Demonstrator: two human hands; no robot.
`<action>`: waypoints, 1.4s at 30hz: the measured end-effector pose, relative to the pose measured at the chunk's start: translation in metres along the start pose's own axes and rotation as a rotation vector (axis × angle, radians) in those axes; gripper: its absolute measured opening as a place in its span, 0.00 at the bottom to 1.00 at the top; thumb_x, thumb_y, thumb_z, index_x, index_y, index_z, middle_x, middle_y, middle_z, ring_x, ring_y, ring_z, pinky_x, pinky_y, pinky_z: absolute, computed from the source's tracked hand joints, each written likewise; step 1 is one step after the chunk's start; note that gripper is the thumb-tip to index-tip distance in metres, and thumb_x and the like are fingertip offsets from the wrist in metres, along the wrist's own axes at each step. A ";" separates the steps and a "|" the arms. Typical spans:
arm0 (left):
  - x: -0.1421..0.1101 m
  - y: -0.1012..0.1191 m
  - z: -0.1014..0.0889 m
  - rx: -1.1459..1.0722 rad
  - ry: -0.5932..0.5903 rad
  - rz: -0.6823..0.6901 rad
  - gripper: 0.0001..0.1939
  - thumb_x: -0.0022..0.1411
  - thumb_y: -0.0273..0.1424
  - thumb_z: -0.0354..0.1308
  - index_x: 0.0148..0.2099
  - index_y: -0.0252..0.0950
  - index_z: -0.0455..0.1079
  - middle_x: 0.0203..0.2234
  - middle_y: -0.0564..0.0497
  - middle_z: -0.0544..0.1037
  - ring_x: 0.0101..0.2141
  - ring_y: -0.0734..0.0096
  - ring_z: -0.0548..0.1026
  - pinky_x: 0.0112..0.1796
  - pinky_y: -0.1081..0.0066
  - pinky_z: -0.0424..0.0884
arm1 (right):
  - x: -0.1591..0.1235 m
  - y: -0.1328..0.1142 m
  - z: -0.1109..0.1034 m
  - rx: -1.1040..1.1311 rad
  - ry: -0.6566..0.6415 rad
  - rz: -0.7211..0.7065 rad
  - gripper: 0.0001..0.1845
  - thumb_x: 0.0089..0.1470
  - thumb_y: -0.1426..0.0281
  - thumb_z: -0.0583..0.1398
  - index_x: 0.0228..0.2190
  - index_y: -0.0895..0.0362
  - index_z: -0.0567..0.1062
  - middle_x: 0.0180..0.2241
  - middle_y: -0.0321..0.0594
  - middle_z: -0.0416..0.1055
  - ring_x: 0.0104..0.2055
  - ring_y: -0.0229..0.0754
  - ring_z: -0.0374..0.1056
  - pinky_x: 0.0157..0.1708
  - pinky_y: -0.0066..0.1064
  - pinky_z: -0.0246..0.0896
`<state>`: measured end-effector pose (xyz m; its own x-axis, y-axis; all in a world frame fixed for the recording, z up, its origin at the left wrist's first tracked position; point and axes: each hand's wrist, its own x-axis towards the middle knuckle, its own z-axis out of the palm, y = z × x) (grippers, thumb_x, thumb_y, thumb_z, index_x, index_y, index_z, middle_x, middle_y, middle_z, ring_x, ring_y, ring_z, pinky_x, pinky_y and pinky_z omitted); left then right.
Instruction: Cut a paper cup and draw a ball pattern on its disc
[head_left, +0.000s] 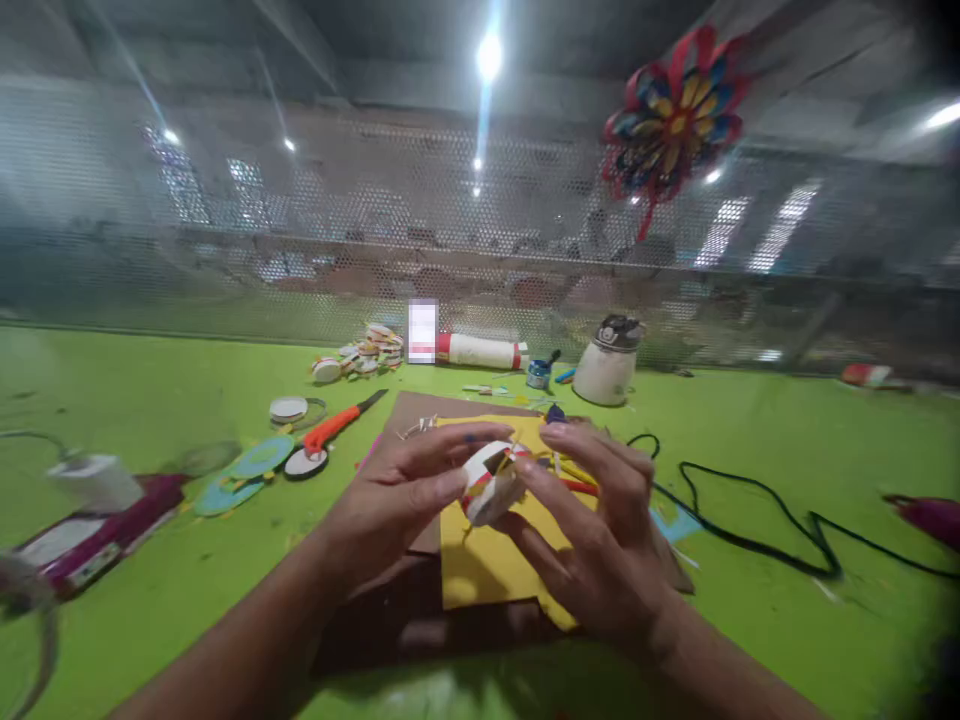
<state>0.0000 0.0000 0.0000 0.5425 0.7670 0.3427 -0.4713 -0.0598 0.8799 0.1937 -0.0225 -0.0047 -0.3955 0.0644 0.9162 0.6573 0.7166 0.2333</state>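
My left hand (pixel 405 500) and my right hand (pixel 592 530) meet over a yellow paper sheet (pixel 480 570) that lies on brown cardboard (pixel 420 620). Between their fingertips they pinch a small white paper ring (pixel 491 485) with red and yellow strips on it. The fingers of both hands are curled round this piece. Thin red and yellow paper strips (pixel 577 480) lie on the sheet just behind my right hand.
On the green table (pixel 150 400) lie an orange-handled cutter (pixel 337 425), paper discs (pixel 259 460), a pile of finished rings (pixel 364 358), a white tube (pixel 480 350), a glue pot (pixel 607 365) and a black cable (pixel 757 510). A paper flower (pixel 675 115) hangs on the mesh wall.
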 end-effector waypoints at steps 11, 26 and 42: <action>-0.005 -0.002 -0.008 0.002 -0.040 0.039 0.16 0.61 0.34 0.64 0.52 0.44 0.77 0.52 0.52 0.79 0.55 0.64 0.72 0.47 0.76 0.68 | -0.001 -0.007 -0.001 0.021 0.011 0.041 0.23 0.51 0.80 0.67 0.48 0.63 0.70 0.51 0.51 0.63 0.55 0.52 0.63 0.56 0.49 0.63; -0.006 -0.003 -0.006 -0.113 -0.110 0.033 0.16 0.61 0.32 0.65 0.52 0.43 0.78 0.46 0.51 0.82 0.47 0.70 0.77 0.46 0.79 0.69 | 0.001 -0.008 0.000 0.026 0.049 0.029 0.19 0.55 0.78 0.65 0.49 0.63 0.70 0.49 0.52 0.65 0.54 0.51 0.65 0.53 0.47 0.67; -0.005 -0.004 -0.007 -0.007 -0.060 0.060 0.17 0.60 0.35 0.66 0.52 0.45 0.77 0.50 0.51 0.80 0.52 0.66 0.74 0.47 0.77 0.68 | -0.001 -0.008 0.000 0.025 0.032 0.034 0.21 0.54 0.78 0.66 0.49 0.64 0.70 0.50 0.52 0.65 0.55 0.51 0.65 0.54 0.47 0.65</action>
<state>-0.0057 0.0014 -0.0079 0.5533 0.7226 0.4144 -0.5095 -0.1000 0.8546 0.1892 -0.0283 -0.0070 -0.3523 0.0675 0.9334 0.6539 0.7313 0.1939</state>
